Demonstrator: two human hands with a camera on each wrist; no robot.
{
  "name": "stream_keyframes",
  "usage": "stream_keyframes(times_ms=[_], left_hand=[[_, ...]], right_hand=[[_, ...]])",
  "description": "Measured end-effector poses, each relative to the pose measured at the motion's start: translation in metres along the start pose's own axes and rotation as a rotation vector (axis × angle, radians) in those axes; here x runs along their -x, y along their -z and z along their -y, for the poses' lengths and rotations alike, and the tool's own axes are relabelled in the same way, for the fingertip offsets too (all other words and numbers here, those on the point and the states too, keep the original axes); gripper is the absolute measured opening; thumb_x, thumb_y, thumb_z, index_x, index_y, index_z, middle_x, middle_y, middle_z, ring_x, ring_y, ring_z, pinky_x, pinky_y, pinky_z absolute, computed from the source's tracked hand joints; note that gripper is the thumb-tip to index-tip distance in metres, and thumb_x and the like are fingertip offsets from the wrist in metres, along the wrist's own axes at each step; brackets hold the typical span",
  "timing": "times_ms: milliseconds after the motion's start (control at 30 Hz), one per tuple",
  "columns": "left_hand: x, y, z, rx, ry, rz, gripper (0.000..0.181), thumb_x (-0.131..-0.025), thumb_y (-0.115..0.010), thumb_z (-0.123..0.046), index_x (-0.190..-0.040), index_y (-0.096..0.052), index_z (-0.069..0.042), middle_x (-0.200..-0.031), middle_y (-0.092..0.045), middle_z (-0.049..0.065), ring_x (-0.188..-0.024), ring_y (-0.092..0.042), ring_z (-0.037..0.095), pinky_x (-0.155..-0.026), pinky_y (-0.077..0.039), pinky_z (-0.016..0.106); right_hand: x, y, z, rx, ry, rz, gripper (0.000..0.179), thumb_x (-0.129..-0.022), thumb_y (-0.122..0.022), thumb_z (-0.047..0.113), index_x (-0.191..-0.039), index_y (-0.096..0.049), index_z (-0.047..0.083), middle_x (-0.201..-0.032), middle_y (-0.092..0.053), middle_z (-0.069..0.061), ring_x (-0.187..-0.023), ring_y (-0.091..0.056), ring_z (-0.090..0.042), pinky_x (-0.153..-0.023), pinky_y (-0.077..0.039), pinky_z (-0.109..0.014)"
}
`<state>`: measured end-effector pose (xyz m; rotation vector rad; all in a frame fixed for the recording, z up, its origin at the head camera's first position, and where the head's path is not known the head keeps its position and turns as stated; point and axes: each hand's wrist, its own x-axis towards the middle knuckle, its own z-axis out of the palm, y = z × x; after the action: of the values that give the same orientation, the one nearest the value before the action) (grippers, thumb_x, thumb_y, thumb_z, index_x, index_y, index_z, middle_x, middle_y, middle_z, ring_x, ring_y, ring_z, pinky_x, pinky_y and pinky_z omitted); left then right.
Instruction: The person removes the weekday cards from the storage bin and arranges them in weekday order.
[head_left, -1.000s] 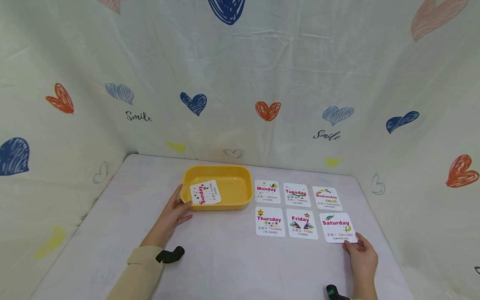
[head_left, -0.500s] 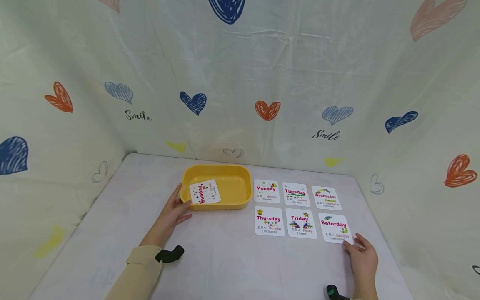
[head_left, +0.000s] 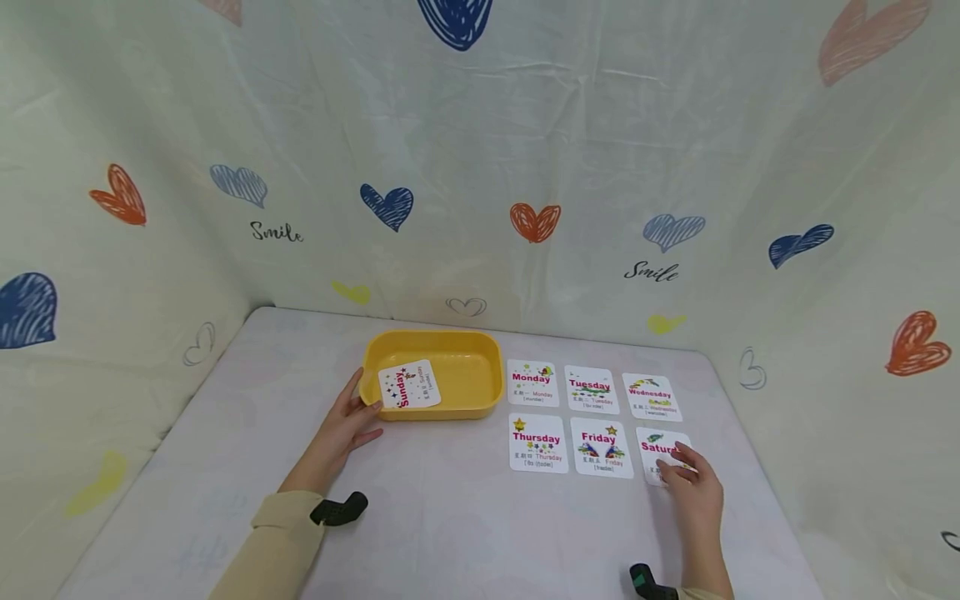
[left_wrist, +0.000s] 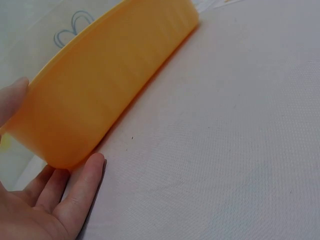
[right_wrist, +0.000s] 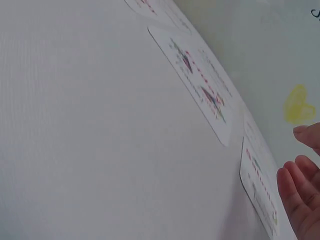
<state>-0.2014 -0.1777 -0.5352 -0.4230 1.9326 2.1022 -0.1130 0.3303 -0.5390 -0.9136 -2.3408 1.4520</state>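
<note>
My left hand [head_left: 339,437] holds the left end of a yellow plastic tray [head_left: 468,375]. In the left wrist view its thumb is at the rim of the tray [left_wrist: 100,75] and its fingers touch the lower corner. A Sunday card [head_left: 409,383] lies turned sideways inside the tray. My right hand [head_left: 695,492] is over the lower right part of the Saturday card [head_left: 654,442], hiding some of its print. The right wrist view shows those fingers [right_wrist: 289,187] loosely bent, apart from the Saturday card [right_wrist: 256,187], with nothing between them.
Right of the tray, Monday [head_left: 532,383], Tuesday [head_left: 592,390] and Wednesday [head_left: 652,397] cards form the back row. Thursday [head_left: 538,444] and Friday [head_left: 602,447] cards lie in front, left of Saturday. A heart-printed curtain [head_left: 570,150] stands behind the white table [head_left: 480,525].
The Saturday card slid slightly left and straightened under my right hand. That hand has since let go of its corner and moved up and left over it. My left hand stayed put.
</note>
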Motion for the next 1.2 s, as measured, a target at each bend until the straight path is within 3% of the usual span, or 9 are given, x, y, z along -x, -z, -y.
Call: stream_keyframes(times_ms=[667,1200], left_hand=[[-0.001,0.0,0.001,-0.006,0.004,-0.012,0.08,-0.097,-0.062,-0.02,-0.155,-0.013,-0.044,-0.151,-0.028,0.018,-0.13,-0.043,0.035,-0.091,-0.053,0.041],[0.0,0.001,0.001,0.0,-0.011,0.0,0.08,-0.097,-0.062,-0.017,-0.155,-0.013,-0.043,-0.15,-0.03,0.018,-0.13,-0.042,0.036,-0.092,-0.052,0.043]], right_hand=[[0.031,-0.077,0.054,-0.182,0.093,0.229,0.047,-0.09,-0.068,0.007,-0.135,-0.054,0.007,-0.12,-0.056,-0.011,-0.094,-0.055,-0.015,-0.071,-0.05,-0.012],[0.053,-0.138,0.101,-0.322,0.214,0.356,0.044,-0.087,-0.07,0.003,-0.13,-0.06,0.007,-0.115,-0.061,-0.011,-0.091,-0.057,-0.018,-0.075,-0.053,-0.016]])
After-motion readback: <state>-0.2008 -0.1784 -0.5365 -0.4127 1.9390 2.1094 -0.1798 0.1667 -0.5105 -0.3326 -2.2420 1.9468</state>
